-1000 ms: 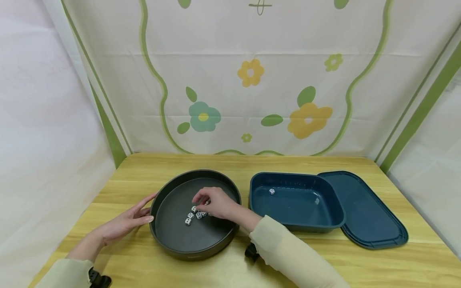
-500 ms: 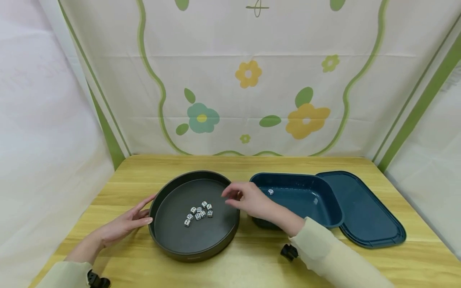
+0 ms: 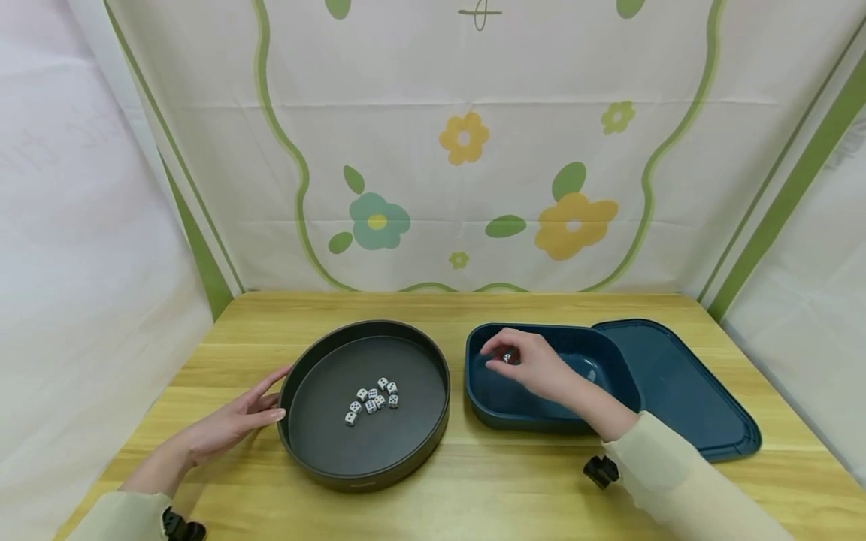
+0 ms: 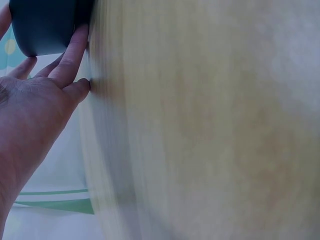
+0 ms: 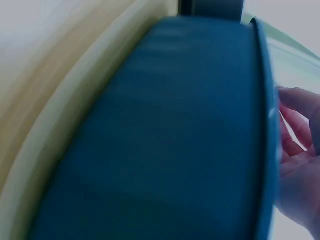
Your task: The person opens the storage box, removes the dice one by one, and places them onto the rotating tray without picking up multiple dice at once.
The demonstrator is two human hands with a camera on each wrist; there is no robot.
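My left hand (image 3: 230,424) rests its extended fingers and thumb against the left wall of a round dark pan (image 3: 365,458). In the left wrist view, that hand (image 4: 45,95) touches the pan's side (image 4: 42,27). Several white dice (image 3: 372,402) lie loosely grouped on the pan's floor. Above the left part of a blue rectangular container (image 3: 548,413), my right hand (image 3: 541,368) curls thumb and fingers in a pinch. A white die (image 3: 507,358) shows between them, partly covered. In the right wrist view, the hand (image 5: 300,145) is beyond the container's wall (image 5: 165,135).
A blue lid (image 3: 683,391) lies right of the container, partly under it. Everything stands on a wood-grain table (image 3: 460,503). A floral cloth (image 3: 392,150) hangs behind the table, with white cloth at both sides.
My right hand has left the pan and moved rightward, past its rim, to above the blue container. The dice in the pan are uncovered. My left hand stays at the pan's side.
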